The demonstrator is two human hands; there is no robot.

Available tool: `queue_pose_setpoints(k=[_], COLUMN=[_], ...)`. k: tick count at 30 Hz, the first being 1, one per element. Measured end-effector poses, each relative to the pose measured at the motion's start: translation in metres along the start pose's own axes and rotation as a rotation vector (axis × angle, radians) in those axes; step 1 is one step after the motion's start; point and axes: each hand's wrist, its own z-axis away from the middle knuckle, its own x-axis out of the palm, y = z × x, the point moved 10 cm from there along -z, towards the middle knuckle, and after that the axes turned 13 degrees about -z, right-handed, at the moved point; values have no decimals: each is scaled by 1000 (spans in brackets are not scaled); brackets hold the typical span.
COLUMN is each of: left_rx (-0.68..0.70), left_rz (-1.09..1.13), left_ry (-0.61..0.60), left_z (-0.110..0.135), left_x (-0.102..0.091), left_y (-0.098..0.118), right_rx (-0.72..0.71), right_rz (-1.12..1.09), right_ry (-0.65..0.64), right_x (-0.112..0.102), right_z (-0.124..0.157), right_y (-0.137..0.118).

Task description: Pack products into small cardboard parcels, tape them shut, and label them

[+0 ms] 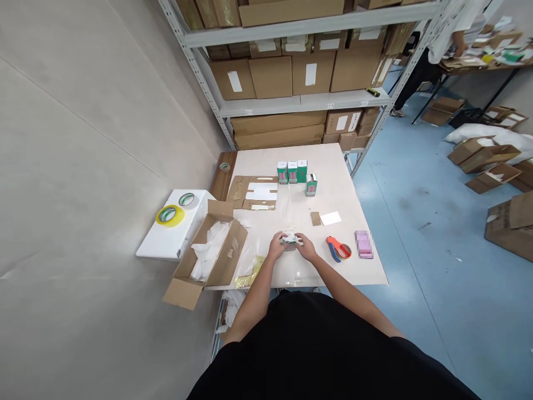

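Observation:
My left hand (276, 246) and my right hand (307, 247) are close together near the front of the table. Between them they grip a small white-and-green box (290, 238), the fingers curled at its two sides; much of it is covered by the fingers. Beyond the hands, three green-and-white boxes (292, 172) stand upright in a row. One more box of that kind (311, 185) stands just in front, its top apparently open. Right of my hands lie a brown cardboard piece (315, 218), a white card (331, 218) and a red-and-blue tape dispenser (339, 249).
Flattened cardboard (241, 193) lies at the table's back left. An open carton (227, 260) with white packing paper leans at the left edge, beside a white box bearing tape rolls (170, 215). A blurred purple item (364, 244) lies right. Shelving (303, 104) stands behind; a person works far right.

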Motion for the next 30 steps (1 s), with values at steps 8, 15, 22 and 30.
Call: queue_pose_setpoints(k=[8,15,22,30], left_rx=[-19,-52,-88,-185], left_rz=[-70,-24,-58,-192], left_ry=[115,178,233,247], left_z=[4,14,16,24], left_x=[4,15,12,13], left_y=[0,-4,1,7], right_rx=[-87,-73,-123,-84], right_rz=[87,210,132,153], right_ry=[-126,-235,-288,-309], right_x=[13,20,22,24], right_z=[9,12,15,12], right_y=[5,21,34,47])
